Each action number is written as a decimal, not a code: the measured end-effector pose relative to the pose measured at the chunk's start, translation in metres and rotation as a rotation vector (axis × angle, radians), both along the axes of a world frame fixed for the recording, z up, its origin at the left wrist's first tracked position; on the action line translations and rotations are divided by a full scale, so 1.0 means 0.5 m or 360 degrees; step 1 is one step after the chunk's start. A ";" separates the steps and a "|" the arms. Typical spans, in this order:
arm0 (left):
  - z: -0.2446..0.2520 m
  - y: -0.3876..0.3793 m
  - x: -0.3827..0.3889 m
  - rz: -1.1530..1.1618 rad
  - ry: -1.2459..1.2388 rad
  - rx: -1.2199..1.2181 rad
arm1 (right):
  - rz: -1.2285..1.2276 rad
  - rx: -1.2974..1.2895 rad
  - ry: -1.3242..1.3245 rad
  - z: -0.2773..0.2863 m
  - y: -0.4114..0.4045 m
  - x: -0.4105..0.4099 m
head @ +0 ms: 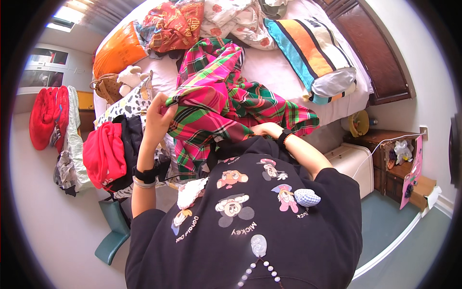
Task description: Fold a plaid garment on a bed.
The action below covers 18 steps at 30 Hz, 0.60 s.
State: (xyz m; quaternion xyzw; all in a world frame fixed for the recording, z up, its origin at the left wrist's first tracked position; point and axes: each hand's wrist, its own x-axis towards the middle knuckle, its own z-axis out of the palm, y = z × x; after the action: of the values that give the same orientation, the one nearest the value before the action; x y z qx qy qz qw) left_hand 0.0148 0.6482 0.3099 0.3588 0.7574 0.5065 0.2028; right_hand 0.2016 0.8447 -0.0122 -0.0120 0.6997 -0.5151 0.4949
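Note:
A large pink, green and black plaid cloth lies bunched over the edge of the bed, part of it hanging down before me. My left hand pinches a raised fold of it between thumb and fingers. On the other side, my right hand is at the cloth's near edge by my waist. Its fingers are hidden in the folds, so its grip does not show. Both wrists wear black bands.
On the bed's white sheet lie a striped pillow, an orange plastic bag, a red patterned cloth and a floral quilt. Red clothing is heaped at left. A wooden nightstand and white cable stand right.

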 end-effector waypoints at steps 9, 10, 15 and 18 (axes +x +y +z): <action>0.023 0.002 0.012 -0.0032 -0.0042 -0.0023 | -0.1075 0.0125 0.0827 0.120 0.000 -0.108; 0.028 0.007 0.017 -0.0029 -0.0039 -0.0011 | -0.1059 0.0353 0.0716 0.114 0.001 -0.119; 0.054 0.013 0.043 -0.0035 0.0010 0.0052 | -0.1726 0.0733 0.0286 0.057 0.035 -0.145; 0.033 -0.002 0.020 0.0000 0.0143 -0.0017 | -0.1367 0.0466 0.0603 0.055 0.048 -0.140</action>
State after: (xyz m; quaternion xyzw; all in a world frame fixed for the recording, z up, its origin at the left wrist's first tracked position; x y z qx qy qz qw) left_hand 0.0249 0.6472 0.3266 0.3801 0.7684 0.4858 0.1705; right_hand 0.1314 0.8686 0.0153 0.2538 0.7843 -0.5575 0.0984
